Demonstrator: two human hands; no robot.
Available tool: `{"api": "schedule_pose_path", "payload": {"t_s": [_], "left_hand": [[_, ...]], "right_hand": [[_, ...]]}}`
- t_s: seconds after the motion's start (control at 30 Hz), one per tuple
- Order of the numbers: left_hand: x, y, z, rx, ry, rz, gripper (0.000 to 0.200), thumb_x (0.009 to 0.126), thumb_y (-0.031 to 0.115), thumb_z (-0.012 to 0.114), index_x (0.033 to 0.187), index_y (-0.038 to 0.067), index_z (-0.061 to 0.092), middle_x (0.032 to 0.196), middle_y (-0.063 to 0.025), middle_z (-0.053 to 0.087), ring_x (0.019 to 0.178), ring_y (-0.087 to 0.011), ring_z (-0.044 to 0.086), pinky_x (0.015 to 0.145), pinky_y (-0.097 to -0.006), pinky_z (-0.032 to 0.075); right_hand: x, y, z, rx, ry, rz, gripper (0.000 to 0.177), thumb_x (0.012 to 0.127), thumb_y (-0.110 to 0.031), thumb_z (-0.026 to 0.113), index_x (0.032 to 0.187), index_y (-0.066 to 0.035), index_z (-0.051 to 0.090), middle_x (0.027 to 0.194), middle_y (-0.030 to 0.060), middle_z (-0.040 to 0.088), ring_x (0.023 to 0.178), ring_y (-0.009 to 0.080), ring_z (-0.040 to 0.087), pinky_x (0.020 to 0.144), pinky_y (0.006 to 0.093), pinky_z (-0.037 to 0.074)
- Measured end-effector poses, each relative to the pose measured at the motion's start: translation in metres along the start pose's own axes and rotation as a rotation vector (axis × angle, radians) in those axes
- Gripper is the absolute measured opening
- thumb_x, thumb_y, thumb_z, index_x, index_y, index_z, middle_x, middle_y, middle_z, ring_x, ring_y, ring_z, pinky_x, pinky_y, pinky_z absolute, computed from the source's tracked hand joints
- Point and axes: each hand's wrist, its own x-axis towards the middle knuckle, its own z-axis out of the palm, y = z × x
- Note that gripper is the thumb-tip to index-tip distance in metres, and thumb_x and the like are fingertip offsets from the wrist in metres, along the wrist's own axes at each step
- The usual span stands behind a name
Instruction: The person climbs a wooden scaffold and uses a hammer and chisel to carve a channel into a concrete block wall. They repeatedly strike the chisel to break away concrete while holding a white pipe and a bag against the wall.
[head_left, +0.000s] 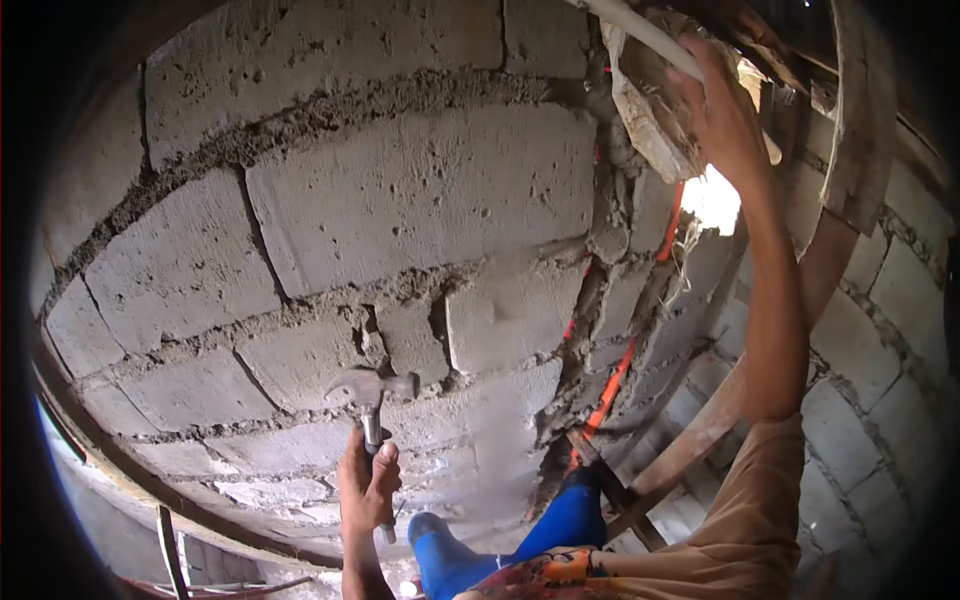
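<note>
My left hand [367, 485] is wrapped around the grip of a claw hammer [370, 387], low in front of the block wall [420, 190]. The hammer stands upright, its claw turned left and its striking face right. Up at the top right, my raised right hand [722, 115] has its fingers closed over a pale round pipe [640, 32], which slants down to the right behind the hand. Just left of that hand is a rough, broken-edged slab [645, 115], partly behind the pipe.
An orange strip [609, 395] runs down the cracked wall corner. Bright light enters through a gap [712, 200] below my right hand. A wooden plank [700, 435] crosses diagonally at right, over another block wall [855, 330]. My blue-clad legs [560, 525] show at the bottom.
</note>
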Motion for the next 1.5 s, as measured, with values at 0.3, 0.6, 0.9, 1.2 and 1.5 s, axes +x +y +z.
{"api": "schedule_pose_path", "payload": {"t_s": [0.3, 0.6, 0.9, 1.2, 1.5], "left_hand": [[0.017, 0.042, 0.018, 0.414, 0.057, 0.397, 0.037, 0.099, 0.036, 0.046, 0.110, 0.002, 0.039, 0.061, 0.0026, 0.038, 0.050, -0.0065, 0.036, 0.044, -0.0247, 0.031], [0.076, 0.152, 0.069, 0.999, 0.033, 0.979, 0.037, 0.095, 0.040, 0.042, 0.089, 0.003, 0.043, 0.057, -0.0052, 0.044, 0.043, -0.0146, 0.043, 0.041, -0.0316, 0.034], [0.124, 0.236, 0.108, 1.028, -0.027, 0.810, 0.034, 0.093, 0.035, 0.060, 0.091, 0.005, 0.043, 0.061, -0.0054, 0.056, 0.052, -0.0151, 0.055, 0.047, -0.0392, 0.043], [0.116, 0.261, 0.111, 0.887, -0.104, 0.929, 0.032, 0.095, 0.035, 0.056, 0.107, 0.006, 0.047, 0.068, -0.0069, 0.057, 0.050, -0.0138, 0.054, 0.047, -0.0315, 0.044], [0.162, 0.242, 0.111, 1.274, 0.070, 1.449, 0.041, 0.095, 0.047, 0.049, 0.089, 0.007, 0.043, 0.057, -0.0034, 0.051, 0.040, -0.0130, 0.049, 0.032, -0.0301, 0.040]], "right_hand": [[0.017, 0.048, 0.022, -0.100, 0.010, -0.083, 0.039, 0.094, -0.044, 0.048, 0.117, -0.013, 0.054, 0.101, 0.0132, 0.064, 0.098, 0.0353, 0.059, 0.077, 0.0454, 0.046], [0.029, 0.057, 0.039, -0.078, 0.141, -0.029, 0.043, 0.095, -0.050, 0.043, 0.111, -0.011, 0.053, 0.085, 0.0195, 0.065, 0.082, 0.0408, 0.063, 0.073, 0.0506, 0.048], [0.036, 0.061, 0.031, -0.031, -0.071, 0.096, 0.049, 0.094, -0.053, 0.042, 0.110, -0.008, 0.053, 0.082, 0.0209, 0.065, 0.083, 0.0425, 0.062, 0.072, 0.0519, 0.048], [0.044, 0.061, 0.025, -0.084, -0.072, 0.059, 0.051, 0.089, -0.055, 0.050, 0.104, -0.007, 0.054, 0.078, 0.0192, 0.064, 0.079, 0.0406, 0.063, 0.068, 0.0503, 0.048], [0.040, 0.056, 0.029, -0.114, -0.080, 0.095, 0.049, 0.088, -0.053, 0.053, 0.104, -0.007, 0.054, 0.074, 0.0169, 0.066, 0.072, 0.0399, 0.064, 0.061, 0.0481, 0.050]]}}
